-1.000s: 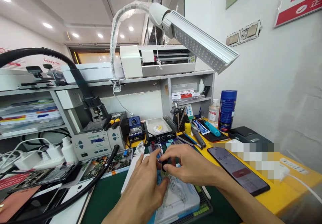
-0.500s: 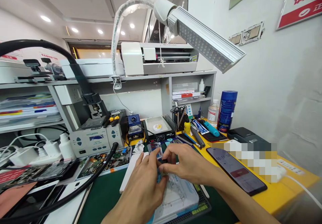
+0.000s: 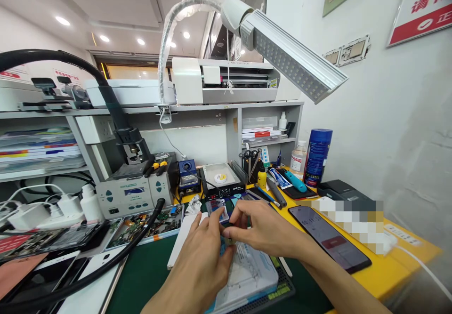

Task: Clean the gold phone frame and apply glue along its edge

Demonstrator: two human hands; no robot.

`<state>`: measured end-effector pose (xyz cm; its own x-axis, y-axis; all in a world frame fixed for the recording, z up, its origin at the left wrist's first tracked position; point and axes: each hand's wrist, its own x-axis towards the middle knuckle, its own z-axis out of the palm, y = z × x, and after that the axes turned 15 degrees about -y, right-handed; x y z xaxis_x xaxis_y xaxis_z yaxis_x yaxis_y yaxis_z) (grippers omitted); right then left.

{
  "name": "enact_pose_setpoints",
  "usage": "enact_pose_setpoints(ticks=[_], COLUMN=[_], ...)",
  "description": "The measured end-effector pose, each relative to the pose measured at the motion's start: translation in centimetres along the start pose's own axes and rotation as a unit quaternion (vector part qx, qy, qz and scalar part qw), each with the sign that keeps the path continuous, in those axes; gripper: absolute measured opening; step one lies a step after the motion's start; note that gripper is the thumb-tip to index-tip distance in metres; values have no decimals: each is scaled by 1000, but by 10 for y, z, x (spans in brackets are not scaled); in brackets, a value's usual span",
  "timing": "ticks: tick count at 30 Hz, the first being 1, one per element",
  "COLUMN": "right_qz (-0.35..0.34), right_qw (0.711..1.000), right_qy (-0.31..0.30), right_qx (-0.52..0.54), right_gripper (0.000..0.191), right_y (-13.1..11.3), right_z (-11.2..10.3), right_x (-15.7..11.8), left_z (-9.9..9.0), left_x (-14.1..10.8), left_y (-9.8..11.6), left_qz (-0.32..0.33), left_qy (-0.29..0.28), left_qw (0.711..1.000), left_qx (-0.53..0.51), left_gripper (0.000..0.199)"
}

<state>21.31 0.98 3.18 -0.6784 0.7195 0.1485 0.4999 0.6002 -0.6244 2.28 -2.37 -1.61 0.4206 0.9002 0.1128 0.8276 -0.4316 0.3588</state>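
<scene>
Over a white and pale blue flat pack in clear plastic [image 3: 252, 271], both of my hands come together. My left hand [image 3: 208, 253] lies across its left side, with the thumb and fingers closed around a small part mostly hidden between the hands. From the right, my right hand [image 3: 263, 227] reaches in with thumb and fingertips pinched at the same spot. What the fingertips hold is too small and covered to name. Left of my left hand lies a white slab-like box [image 3: 183, 238]. The pack rests on a dark perforated mat [image 3: 282, 288].
A phone showing a timer [image 3: 330, 238] lies at the right on the yellow tabletop. A tray of circuit boards [image 3: 165, 224] and a black hose [image 3: 141, 234] are at the left. A hot plate [image 3: 221, 182] stands behind, and a lamp [image 3: 293, 50] hangs overhead.
The view has shifted slightly. Both hands keep nearly the same place and pose, with only a small movement of the right fingertips.
</scene>
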Motion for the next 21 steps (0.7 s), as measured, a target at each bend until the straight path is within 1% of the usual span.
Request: enact_pose_setpoints(ticks=[2, 4, 6, 8, 9, 11, 13, 16, 18, 19, 21], right_qz=[-11, -30, -36, -25, -20, -17, -29, -45, -40, -35, -19], right_qw=[1000, 999, 997, 998, 999, 999, 999, 996, 997, 998, 999], right_qy=[-9, -29, -37, -20, -6, 13, -3, -45, -35, -21, 29], right_qx=[0, 24, 50, 55, 49, 27, 24, 58, 54, 41, -8], right_gripper=[18, 20, 17, 9, 8, 14, 17, 22, 21, 19, 21], right_y=[0, 0, 1, 2, 1, 1, 0, 0, 2, 3, 5], right_z=[0, 0, 2, 4, 4, 5, 4, 4, 6, 7, 10], right_x=[-1, -1, 0, 2, 2, 3, 3, 2, 2, 2, 3], left_z=[-1, 0, 3, 5, 5, 4, 1, -4, -4, -4, -1], left_x=[0, 0, 0, 1, 1, 1, 1, 0, 0, 1, 1], left_y=[0, -1, -3, -6, -6, -5, -2, 3, 4, 4, 2], left_qz=[13, 22, 21, 17, 16, 20, 26, 27, 23, 21, 15], left_qy=[8, 21, 27, 26, 26, 26, 24, 13, 2, -2, -11], left_qw=[1000, 999, 999, 999, 999, 999, 999, 1000, 1000, 1000, 1000], left_qx=[4, 10, 18, 22, 23, 24, 22, 10, 5, 5, 9], left_gripper=[61, 58, 57, 58, 59, 58, 55, 53, 54, 55, 59])
